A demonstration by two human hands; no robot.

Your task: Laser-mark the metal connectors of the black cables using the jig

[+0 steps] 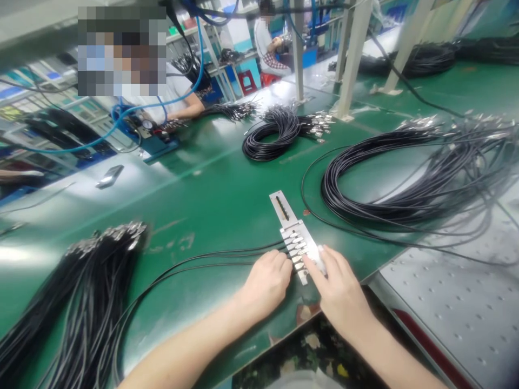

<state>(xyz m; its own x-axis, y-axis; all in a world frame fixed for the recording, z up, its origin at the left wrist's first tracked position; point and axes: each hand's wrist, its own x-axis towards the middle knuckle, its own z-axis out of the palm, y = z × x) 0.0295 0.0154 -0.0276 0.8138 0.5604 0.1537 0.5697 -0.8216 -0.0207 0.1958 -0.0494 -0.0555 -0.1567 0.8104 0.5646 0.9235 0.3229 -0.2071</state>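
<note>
A silver slotted metal fixture (312, 249) lies on the green table near its front edge. Several small metal cable ends (299, 244) sit side by side in its slots. Thin black cables (219, 253) run from them to the left and curve down toward the bottom of the view. Beside the fixture's left edge, my left hand (268, 278) is closed around a black cable, its fingertips partly hidden. My right hand (343, 286) grips the fixture from the right, thumb over the lowest cable ends and fingers along the right edge. A slotted plate (283, 208) extends from the fixture's far end.
A bundle of black cables (93, 302) lies at left, a coiled bundle (270, 138) behind, and a large looped bundle (352, 200) at right. Across the table, a person (182, 102) works at a blue device (162, 146). A dimpled metal surface (458, 302) adjoins at right.
</note>
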